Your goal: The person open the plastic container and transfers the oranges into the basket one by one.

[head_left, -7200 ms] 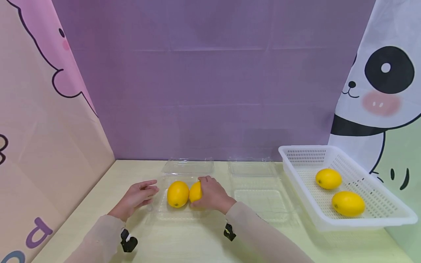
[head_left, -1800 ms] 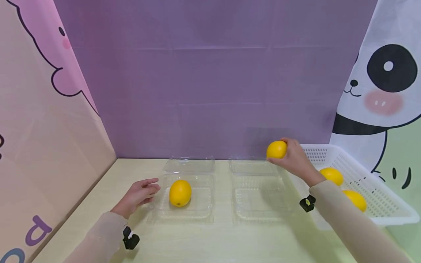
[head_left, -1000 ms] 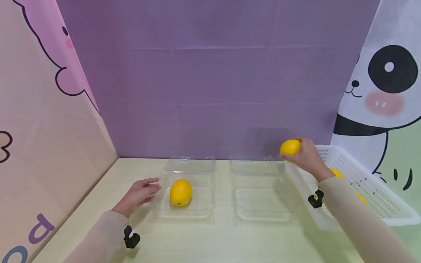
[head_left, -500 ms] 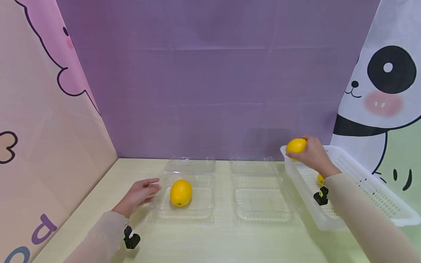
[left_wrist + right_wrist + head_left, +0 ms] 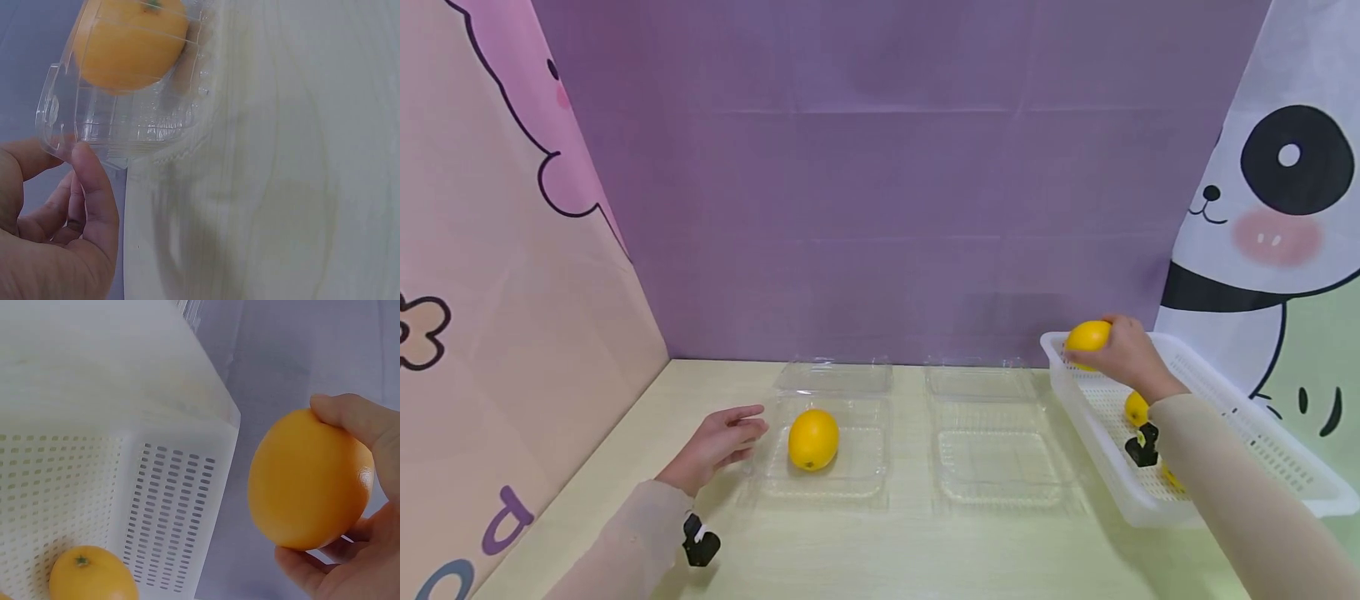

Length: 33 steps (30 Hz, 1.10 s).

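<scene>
My right hand holds an orange above the far left corner of the white basket; in the right wrist view, thumb and fingers grip the orange's sides, apart from the basket. Another orange stands in the left clear plastic box, whose lid is folded back. My left hand is at that box's left edge; in the left wrist view, its fingertips pinch the box's clear rim. Two more oranges lie in the basket, one partly hidden, the other mostly behind my right sleeve.
A second clear plastic box, lid folded back, lies between the left box and the basket. All stand on a pale wooden table. A purple cloth wall rises behind, with printed panels at both sides.
The right hand took one orange out of the left box, leaving one there. It carried the orange rightward over the table to the basket's far corner. The left hand has stayed in place.
</scene>
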Each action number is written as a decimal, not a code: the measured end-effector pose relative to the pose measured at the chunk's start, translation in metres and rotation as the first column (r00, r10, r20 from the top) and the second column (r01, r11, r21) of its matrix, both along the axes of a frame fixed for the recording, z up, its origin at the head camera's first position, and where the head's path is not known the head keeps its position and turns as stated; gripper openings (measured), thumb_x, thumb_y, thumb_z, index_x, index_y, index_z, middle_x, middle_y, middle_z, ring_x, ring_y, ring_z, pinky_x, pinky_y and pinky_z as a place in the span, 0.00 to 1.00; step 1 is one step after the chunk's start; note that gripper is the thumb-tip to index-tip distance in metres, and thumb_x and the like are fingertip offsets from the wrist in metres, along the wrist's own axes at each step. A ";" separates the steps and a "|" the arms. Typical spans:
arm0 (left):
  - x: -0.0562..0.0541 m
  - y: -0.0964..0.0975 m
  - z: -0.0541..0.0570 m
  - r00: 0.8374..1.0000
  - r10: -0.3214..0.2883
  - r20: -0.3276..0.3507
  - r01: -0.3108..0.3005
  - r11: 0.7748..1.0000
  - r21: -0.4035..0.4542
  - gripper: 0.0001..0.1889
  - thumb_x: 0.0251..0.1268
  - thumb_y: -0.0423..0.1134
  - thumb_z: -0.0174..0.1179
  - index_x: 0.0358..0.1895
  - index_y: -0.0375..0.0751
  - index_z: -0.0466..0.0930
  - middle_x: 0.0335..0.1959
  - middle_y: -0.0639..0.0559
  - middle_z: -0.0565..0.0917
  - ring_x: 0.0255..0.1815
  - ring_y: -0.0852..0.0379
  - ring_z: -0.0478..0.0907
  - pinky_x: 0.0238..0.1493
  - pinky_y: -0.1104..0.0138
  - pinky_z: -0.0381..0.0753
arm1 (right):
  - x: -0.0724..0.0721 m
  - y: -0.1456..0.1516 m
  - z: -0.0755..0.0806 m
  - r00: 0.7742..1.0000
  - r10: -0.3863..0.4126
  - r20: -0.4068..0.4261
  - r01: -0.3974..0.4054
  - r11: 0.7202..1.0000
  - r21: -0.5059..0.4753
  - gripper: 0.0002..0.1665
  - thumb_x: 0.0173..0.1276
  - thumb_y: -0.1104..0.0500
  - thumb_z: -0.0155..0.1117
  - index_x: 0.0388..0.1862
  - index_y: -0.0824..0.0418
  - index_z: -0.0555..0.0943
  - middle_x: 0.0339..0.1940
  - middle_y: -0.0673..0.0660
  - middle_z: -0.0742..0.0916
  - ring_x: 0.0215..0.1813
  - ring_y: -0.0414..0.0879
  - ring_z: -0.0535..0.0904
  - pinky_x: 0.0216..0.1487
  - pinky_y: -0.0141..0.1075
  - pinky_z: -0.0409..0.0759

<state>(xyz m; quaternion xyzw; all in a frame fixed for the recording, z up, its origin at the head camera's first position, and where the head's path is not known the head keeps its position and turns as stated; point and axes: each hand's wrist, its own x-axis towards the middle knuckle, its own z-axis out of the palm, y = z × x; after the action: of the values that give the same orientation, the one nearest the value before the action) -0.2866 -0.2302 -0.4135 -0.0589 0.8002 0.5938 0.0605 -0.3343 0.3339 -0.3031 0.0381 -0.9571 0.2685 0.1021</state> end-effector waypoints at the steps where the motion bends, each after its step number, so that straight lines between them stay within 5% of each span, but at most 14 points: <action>1: 0.000 0.000 0.000 1.000 0.001 0.001 -0.001 1.000 0.000 0.30 0.74 0.38 0.58 0.74 0.30 0.62 0.62 0.34 0.76 0.57 0.41 0.75 0.49 0.64 0.83 | 0.000 0.001 0.000 1.000 0.000 0.010 0.000 1.000 -0.006 0.54 0.64 0.47 0.71 0.69 0.83 0.56 0.60 0.81 0.66 0.52 0.69 0.67 0.54 0.61 0.75; 20: 0.003 -0.002 -0.001 1.000 -0.010 -0.012 0.011 1.000 0.016 0.30 0.74 0.37 0.57 0.73 0.29 0.62 0.58 0.38 0.79 0.55 0.44 0.76 0.47 0.66 0.83 | -0.006 0.013 -0.008 0.978 -0.032 0.204 0.025 0.999 0.040 0.60 0.63 0.45 0.71 0.73 0.82 0.50 0.60 0.81 0.65 0.54 0.70 0.67 0.61 0.63 0.72; 33: 0.003 -0.002 -0.001 1.000 0.003 0.004 -0.003 1.000 0.013 0.30 0.74 0.37 0.58 0.73 0.30 0.62 0.60 0.35 0.77 0.56 0.43 0.75 0.50 0.63 0.83 | -0.007 0.004 -0.005 0.987 0.038 0.155 -0.042 0.999 0.019 0.55 0.69 0.46 0.66 0.75 0.80 0.50 0.68 0.82 0.62 0.63 0.74 0.64 0.63 0.69 0.66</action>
<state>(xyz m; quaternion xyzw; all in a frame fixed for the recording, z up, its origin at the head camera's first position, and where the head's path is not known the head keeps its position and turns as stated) -0.2840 -0.2318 -0.4149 -0.0609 0.7959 0.5991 0.0615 -0.3414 0.3374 -0.3085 0.0375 -0.9640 0.2622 0.0219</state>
